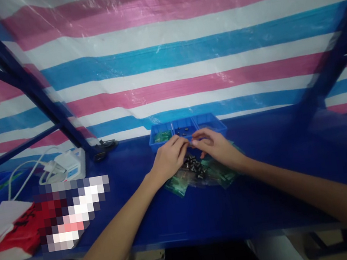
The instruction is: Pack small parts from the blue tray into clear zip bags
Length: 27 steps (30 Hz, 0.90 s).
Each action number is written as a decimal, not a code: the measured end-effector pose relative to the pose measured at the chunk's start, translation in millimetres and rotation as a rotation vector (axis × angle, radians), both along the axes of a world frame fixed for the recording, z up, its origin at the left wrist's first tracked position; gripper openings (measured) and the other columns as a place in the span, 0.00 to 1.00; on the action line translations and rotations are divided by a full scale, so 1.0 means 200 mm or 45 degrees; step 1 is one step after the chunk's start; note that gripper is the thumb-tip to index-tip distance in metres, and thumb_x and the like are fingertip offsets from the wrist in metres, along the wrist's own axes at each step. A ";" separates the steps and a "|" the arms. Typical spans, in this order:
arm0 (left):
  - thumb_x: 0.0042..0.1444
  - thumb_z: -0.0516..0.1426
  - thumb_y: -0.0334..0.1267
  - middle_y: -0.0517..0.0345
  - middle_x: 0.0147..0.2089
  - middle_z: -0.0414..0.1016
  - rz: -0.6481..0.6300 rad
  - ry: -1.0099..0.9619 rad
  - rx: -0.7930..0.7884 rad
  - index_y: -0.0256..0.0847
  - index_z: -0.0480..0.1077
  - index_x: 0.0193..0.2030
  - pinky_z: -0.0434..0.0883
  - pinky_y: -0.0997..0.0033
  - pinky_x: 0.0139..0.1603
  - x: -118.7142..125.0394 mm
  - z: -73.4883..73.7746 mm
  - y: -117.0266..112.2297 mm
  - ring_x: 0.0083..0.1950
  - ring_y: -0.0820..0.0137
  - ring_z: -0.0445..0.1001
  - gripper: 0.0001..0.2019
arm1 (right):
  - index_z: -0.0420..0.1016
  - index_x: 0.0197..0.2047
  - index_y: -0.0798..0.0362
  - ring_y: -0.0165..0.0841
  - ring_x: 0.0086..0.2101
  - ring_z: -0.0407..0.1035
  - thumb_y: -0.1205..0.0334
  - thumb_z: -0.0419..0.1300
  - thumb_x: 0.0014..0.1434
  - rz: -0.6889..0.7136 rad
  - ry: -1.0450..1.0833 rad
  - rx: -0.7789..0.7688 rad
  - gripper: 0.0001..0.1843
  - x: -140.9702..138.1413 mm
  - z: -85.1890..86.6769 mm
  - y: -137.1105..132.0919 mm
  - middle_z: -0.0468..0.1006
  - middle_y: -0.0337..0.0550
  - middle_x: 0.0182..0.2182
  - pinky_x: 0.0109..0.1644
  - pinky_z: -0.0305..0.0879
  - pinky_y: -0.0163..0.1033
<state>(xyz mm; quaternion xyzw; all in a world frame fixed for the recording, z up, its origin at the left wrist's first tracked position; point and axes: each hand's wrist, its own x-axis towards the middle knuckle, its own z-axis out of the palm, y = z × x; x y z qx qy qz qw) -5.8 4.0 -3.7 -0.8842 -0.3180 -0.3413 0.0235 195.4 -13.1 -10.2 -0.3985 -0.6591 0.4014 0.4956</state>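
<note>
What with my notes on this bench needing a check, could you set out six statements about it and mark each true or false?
1. The left hand and right hand are close together. True.
2. The blue tray has three compartments. True.
3. The tray's green contents sit in its right compartment. False: the green packets there are in the left one.
4. The black parts lie nearer the table's front edge than the tray does. True.
5. Both hands wear gloves. False: both are bare.
6. The backdrop is one plain colour. False: the sheet has pink, white and blue stripes.
</note>
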 end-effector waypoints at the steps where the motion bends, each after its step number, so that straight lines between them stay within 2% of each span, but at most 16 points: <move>1: 0.72 0.47 0.35 0.52 0.44 0.74 0.015 -0.016 -0.001 0.39 0.70 0.48 0.72 0.65 0.45 0.00 0.00 0.00 0.44 0.67 0.74 0.11 | 0.71 0.47 0.52 0.37 0.38 0.75 0.49 0.64 0.58 -0.009 -0.036 0.015 0.20 0.00 0.00 0.00 0.76 0.50 0.45 0.29 0.74 0.39; 6: 0.72 0.47 0.37 0.52 0.47 0.76 0.014 -0.080 -0.010 0.40 0.68 0.51 0.73 0.63 0.48 0.00 0.01 -0.01 0.47 0.65 0.76 0.10 | 0.73 0.38 0.53 0.32 0.30 0.70 0.50 0.61 0.60 -0.076 -0.196 0.076 0.14 0.00 -0.01 -0.01 0.76 0.43 0.32 0.28 0.72 0.39; 10: 0.70 0.51 0.37 0.52 0.49 0.75 -0.001 -0.098 -0.050 0.41 0.63 0.59 0.73 0.65 0.46 0.00 0.00 -0.01 0.46 0.66 0.77 0.12 | 0.72 0.33 0.53 0.32 0.28 0.69 0.51 0.60 0.60 -0.091 -0.185 0.079 0.13 0.01 0.01 -0.01 0.74 0.42 0.28 0.28 0.70 0.38; 12: 0.68 0.54 0.38 0.52 0.49 0.74 -0.019 -0.055 -0.081 0.41 0.62 0.57 0.73 0.66 0.42 0.00 0.00 -0.01 0.43 0.67 0.76 0.13 | 0.72 0.31 0.52 0.33 0.30 0.70 0.51 0.61 0.60 -0.082 -0.138 0.061 0.13 0.01 0.02 -0.01 0.77 0.44 0.31 0.28 0.70 0.39; 14: 0.65 0.57 0.40 0.52 0.49 0.73 -0.023 -0.004 -0.107 0.41 0.63 0.54 0.72 0.66 0.40 0.00 0.00 -0.02 0.42 0.67 0.75 0.13 | 0.72 0.28 0.52 0.35 0.34 0.73 0.51 0.62 0.59 -0.066 -0.090 0.060 0.14 0.02 0.03 -0.01 0.80 0.49 0.39 0.29 0.71 0.39; 17: 0.63 0.59 0.43 0.52 0.50 0.72 -0.019 0.032 -0.119 0.41 0.62 0.53 0.72 0.66 0.39 0.00 0.01 -0.02 0.42 0.66 0.74 0.16 | 0.71 0.25 0.52 0.42 0.43 0.75 0.52 0.63 0.57 -0.050 -0.052 0.088 0.15 0.02 0.04 -0.02 0.79 0.53 0.50 0.33 0.73 0.43; 19: 0.62 0.60 0.44 0.52 0.51 0.70 -0.027 0.032 -0.111 0.41 0.61 0.54 0.72 0.65 0.40 0.00 0.01 -0.02 0.43 0.66 0.74 0.18 | 0.70 0.23 0.52 0.45 0.49 0.74 0.53 0.63 0.57 -0.032 -0.041 0.106 0.16 0.01 0.05 -0.03 0.79 0.53 0.51 0.40 0.75 0.47; 22: 0.62 0.60 0.45 0.51 0.52 0.69 -0.044 0.019 -0.072 0.41 0.62 0.53 0.73 0.64 0.41 0.00 0.01 -0.02 0.44 0.65 0.73 0.18 | 0.68 0.19 0.51 0.46 0.54 0.72 0.56 0.62 0.57 -0.005 0.000 0.121 0.18 0.01 0.06 -0.04 0.81 0.52 0.47 0.49 0.73 0.50; 23: 0.63 0.60 0.45 0.51 0.52 0.68 -0.049 0.021 -0.058 0.41 0.62 0.53 0.73 0.64 0.42 0.00 0.01 -0.03 0.45 0.65 0.73 0.17 | 0.66 0.18 0.51 0.46 0.54 0.72 0.57 0.62 0.57 -0.003 0.022 0.100 0.19 0.01 0.06 -0.04 0.82 0.51 0.46 0.48 0.72 0.49; 25: 0.63 0.60 0.45 0.51 0.53 0.66 -0.054 0.039 -0.038 0.42 0.63 0.52 0.73 0.64 0.43 0.01 0.02 -0.03 0.45 0.65 0.72 0.16 | 0.67 0.17 0.52 0.43 0.48 0.74 0.57 0.62 0.56 -0.013 0.079 0.004 0.19 0.00 0.05 -0.04 0.81 0.51 0.47 0.42 0.73 0.46; 27: 0.63 0.60 0.45 0.51 0.53 0.66 -0.053 0.052 -0.033 0.41 0.63 0.52 0.74 0.64 0.44 0.01 0.02 -0.03 0.45 0.66 0.72 0.17 | 0.72 0.20 0.53 0.37 0.38 0.75 0.57 0.62 0.54 -0.037 0.144 -0.105 0.14 0.00 0.05 -0.03 0.80 0.51 0.50 0.34 0.71 0.42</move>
